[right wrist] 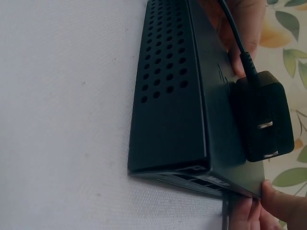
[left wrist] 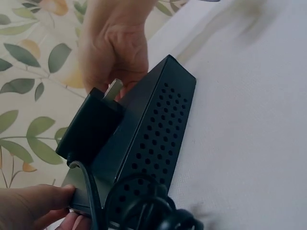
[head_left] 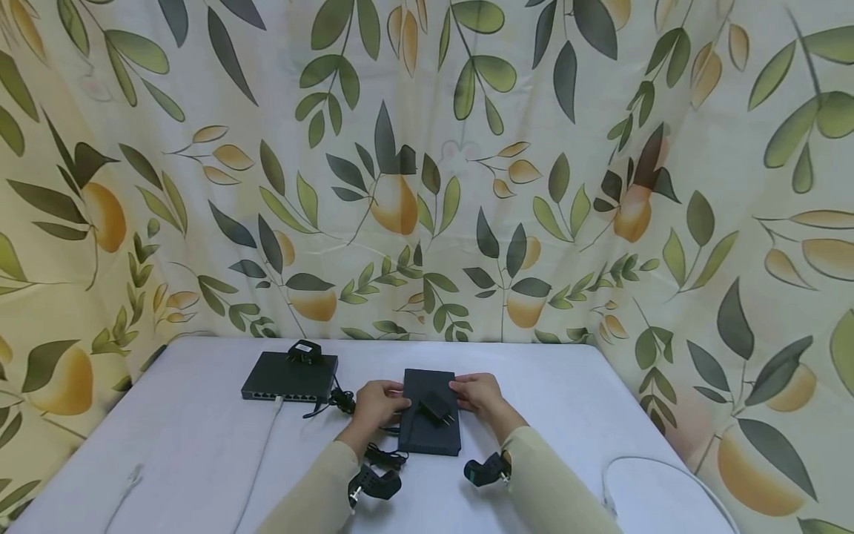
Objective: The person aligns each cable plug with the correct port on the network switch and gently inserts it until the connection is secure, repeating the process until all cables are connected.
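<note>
Both hands forward, low, close together, palms facing inward.

Left hand: forearm in pale sleeve runs up from lower frame, fingers curled, thumb pressed inward, per left wrist view. Right hand: sleeved forearm angles in from lower right, fingers curled, fingertips and thumb pinching. A dark wrist-mounted unit sits under each forearm. Hands apart, roughly level.

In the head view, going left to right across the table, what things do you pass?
Loose white cable → black switch at the back → left hand → power adapter lying on the near black switch → right hand → white cable loop.
</note>
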